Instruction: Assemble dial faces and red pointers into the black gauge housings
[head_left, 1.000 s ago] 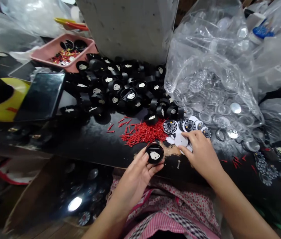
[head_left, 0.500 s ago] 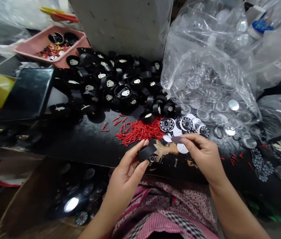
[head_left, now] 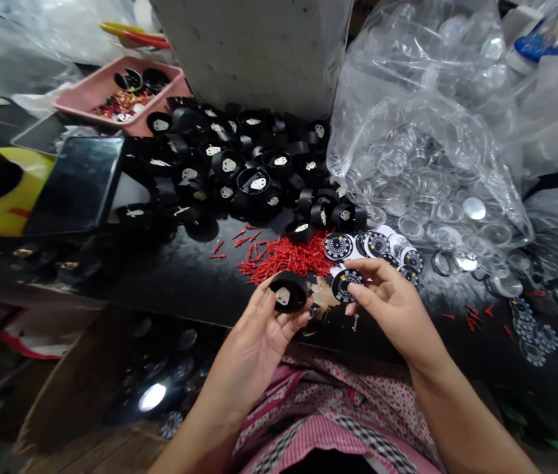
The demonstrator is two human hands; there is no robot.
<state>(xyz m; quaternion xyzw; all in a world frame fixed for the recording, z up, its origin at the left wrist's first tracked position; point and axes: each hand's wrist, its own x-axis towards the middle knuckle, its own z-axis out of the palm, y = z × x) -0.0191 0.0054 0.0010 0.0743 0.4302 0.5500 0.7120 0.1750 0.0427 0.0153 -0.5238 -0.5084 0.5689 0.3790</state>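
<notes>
My left hand [head_left: 259,329] is closed around a round black gauge housing [head_left: 289,293], its hollow side facing up with a pale metal plate inside. Between the thumb and fingers of my right hand [head_left: 387,296] is a black dial face [head_left: 347,286] with white markings, its printed side toward me. The housing and the dial are apart, close to each other over the table's front edge. Just beyond them lies a heap of red pointer needles [head_left: 291,255]. Beside it is a pile of black-and-white dial faces [head_left: 376,245].
Many more black housings [head_left: 254,151] are piled at the back. An open plastic bag [head_left: 422,151] of clear round covers lies to the right. At left are a dark-screened phone [head_left: 74,184] and a pink tray [head_left: 84,99] of small parts. A grey panel [head_left: 254,52] stands behind.
My left hand has tipped the housing so its open side shows. My right hand has turned the dial from nearly edge-on to face me. The whole view has shifted slightly.
</notes>
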